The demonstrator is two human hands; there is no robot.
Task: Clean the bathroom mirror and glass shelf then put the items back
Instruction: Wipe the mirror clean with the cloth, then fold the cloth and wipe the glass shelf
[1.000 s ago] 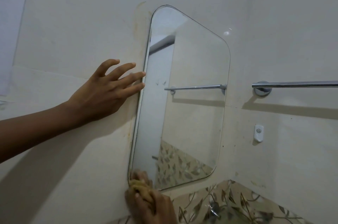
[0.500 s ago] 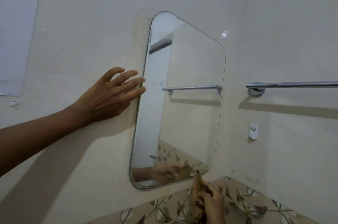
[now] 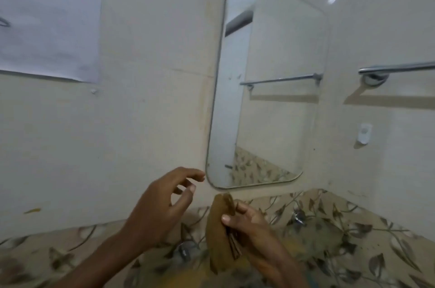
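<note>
1. Hands met low in the frame, under the mirror's (image 3: 270, 80) bottom left corner, both away from the glass.
2. The right hand (image 3: 253, 229), at lower centre, was clamped on a folded brown cloth (image 3: 220, 229), thumb pressed to its face and fingers wrapped behind; the cloth stood nearly upright, its top edge just under the mirror's lower rim.
3. The left hand (image 3: 162, 207), just left of the cloth, held nothing; its fingers were spread and loosely curled, tips near the mirror's corner but not touching it.
4. The mirror hung on the cream wall at upper centre, reflecting a towel bar.
5. A chrome towel bar (image 3: 397, 67) was fixed to the wall at right, with a small white hook (image 3: 363, 133) below it.
6. Leaf-patterned tiles (image 3: 353, 229) ran along the bottom of the frame.
</note>
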